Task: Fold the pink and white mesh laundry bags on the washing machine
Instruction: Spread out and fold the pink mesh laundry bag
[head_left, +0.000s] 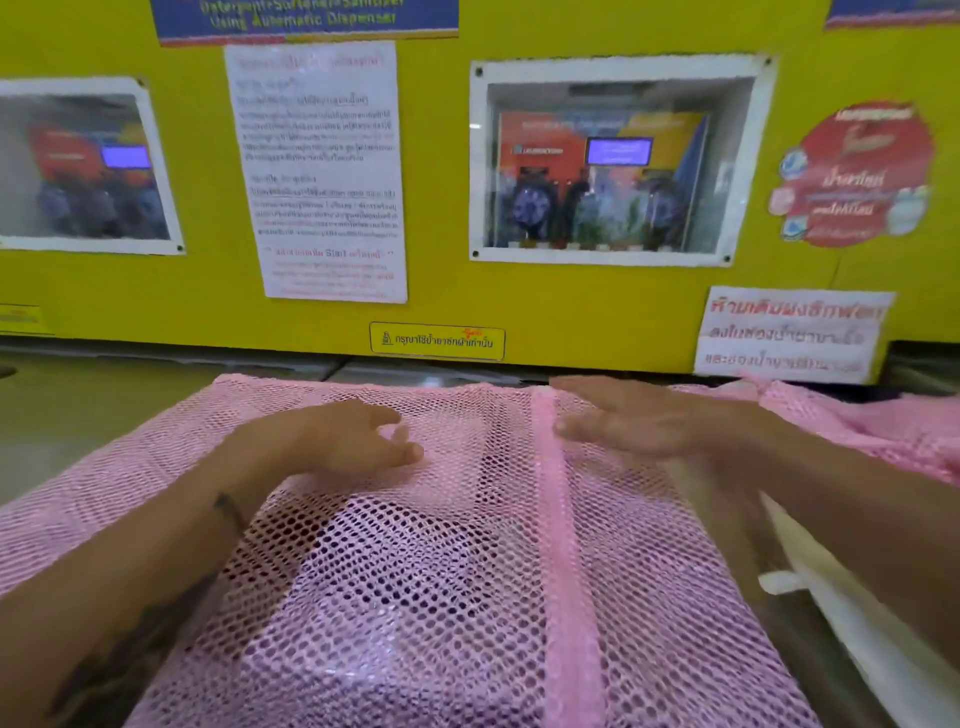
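A large pink mesh laundry bag lies spread flat across the washing machine top, with a solid pink zipper band running front to back. My left hand rests palm down on the mesh left of the band, fingers loosely apart. My right hand, blurred, lies flat on the mesh just right of the band, fingers stretched toward the left. More pink mesh is bunched at the far right. A white bag edge shows under my right forearm.
A yellow panel rises right behind the machine top, carrying a white notice sheet, a glazed window and warning stickers. Bare grey machine surface shows at the far left.
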